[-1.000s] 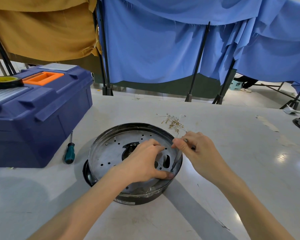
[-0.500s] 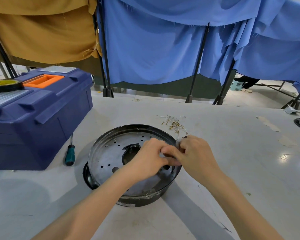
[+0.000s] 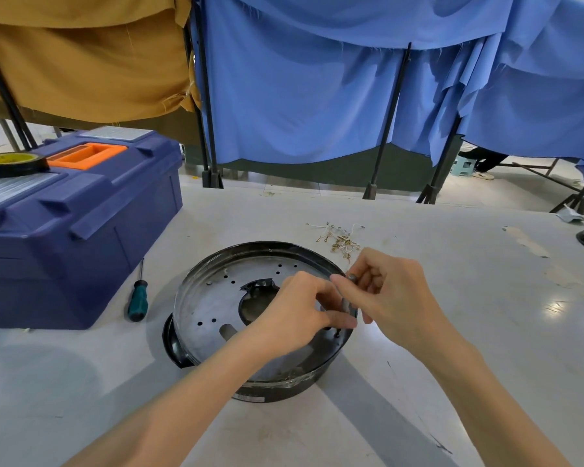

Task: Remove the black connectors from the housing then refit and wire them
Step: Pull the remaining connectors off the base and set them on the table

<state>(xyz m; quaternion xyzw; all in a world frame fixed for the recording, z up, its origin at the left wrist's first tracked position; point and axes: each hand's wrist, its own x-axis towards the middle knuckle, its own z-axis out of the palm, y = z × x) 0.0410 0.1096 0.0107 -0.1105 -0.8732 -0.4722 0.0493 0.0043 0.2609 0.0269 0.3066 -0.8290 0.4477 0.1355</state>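
The housing (image 3: 284, 387) is sitting on the tabletop (image 3: 469, 348) right in front of me. It is a round black pan with a perforated metal plate (image 3: 213, 305) lying inside it. Both hands are meeting at its right rim. My right hand (image 3: 388, 294) is pinching the top end of a thin grey strip (image 3: 346, 303) between thumb and forefinger. My left hand (image 3: 297, 311) is curling over the plate beside it, thumb near the strip's lower end, and I cannot tell whether it is gripping anything. I cannot make out the connectors. Loose wires (image 3: 339, 239) are lying just beyond the rim. A screwdriver (image 3: 138, 298) is lying to the left, beside a closed toolbox (image 3: 81, 237) carrying a tape roll (image 3: 12, 163) on its lid.
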